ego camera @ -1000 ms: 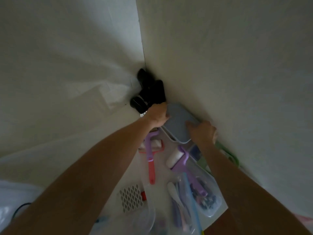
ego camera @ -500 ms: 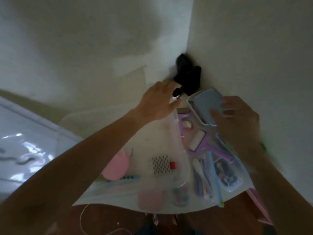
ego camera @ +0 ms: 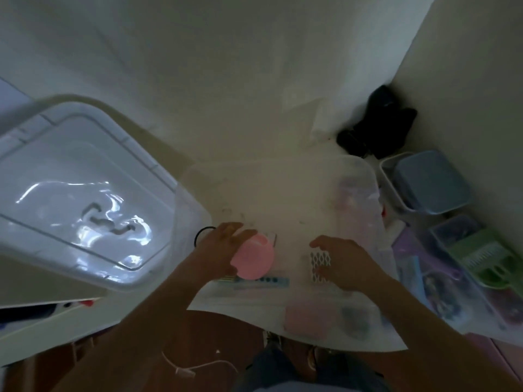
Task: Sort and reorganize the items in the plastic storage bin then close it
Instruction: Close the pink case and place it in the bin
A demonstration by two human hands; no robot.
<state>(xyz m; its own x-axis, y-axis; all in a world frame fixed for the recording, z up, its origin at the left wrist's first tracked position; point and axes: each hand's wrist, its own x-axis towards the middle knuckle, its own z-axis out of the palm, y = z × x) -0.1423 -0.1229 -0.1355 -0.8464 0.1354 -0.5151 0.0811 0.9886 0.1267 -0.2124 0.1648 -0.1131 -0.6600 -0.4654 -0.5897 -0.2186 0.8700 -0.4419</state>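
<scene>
Both hands are down in the pile right now. The left hand (ego camera: pixel 219 250) has its fingers wrapped round a pink round thing (ego camera: pixel 252 257), looks like a proper hold on it. The right hand (ego camera: pixel 343 263) is spread flat and relaxed over a little honeycomb-patterned piece (ego camera: pixel 319 261), fingers straight, touching or just above it; can't tell which with the blur.

Just beside them there's a blue strip with dark dots (ego camera: pixel 267 280), and all of it sits in or on something clear and plastic (ego camera: pixel 283 193), hard to say if that's the bin or a sheet.

Off to the left lies what I'd guess is the bin's clear lid (ego camera: pixel 79 193), so it's definitely not closed yet. To the right: a blue-grey basket (ego camera: pixel 430 185), a green scoop-like thing (ego camera: pixel 489 261), purple bits, some bagged stuff, and a black object (ego camera: pixel 376 123) in the corner.

My read: sorting is maybe halfway, loads left out, closing is a long way off.
</scene>
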